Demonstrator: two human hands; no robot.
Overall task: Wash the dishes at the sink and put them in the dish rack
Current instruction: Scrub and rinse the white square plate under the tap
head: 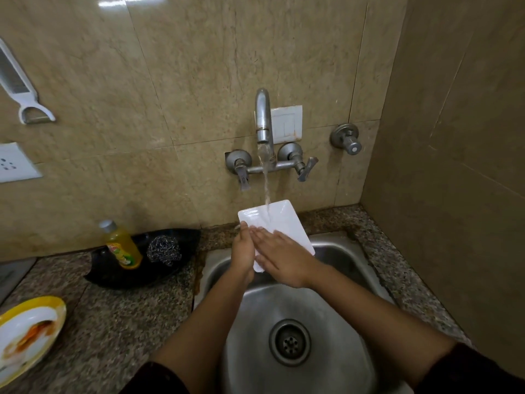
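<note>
Left hand (243, 251) grips white plate (284, 220); right hand (279, 258) spread flat on it

Tap (262, 120) and white plate (287, 220) crowd the sink (366, 268) at its back; the drain (289, 342) lies unobstructed.

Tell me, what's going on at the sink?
A person is rinsing a white plate under water running from the tap, over the sink. The left hand holds the plate by its left edge, and the right hand lies flat on its face with straight fingers. On the counter to the left, a yellow-rimmed plate with food marks waits, and a soap bottle and a steel scrubber sit on a black dish.
</note>
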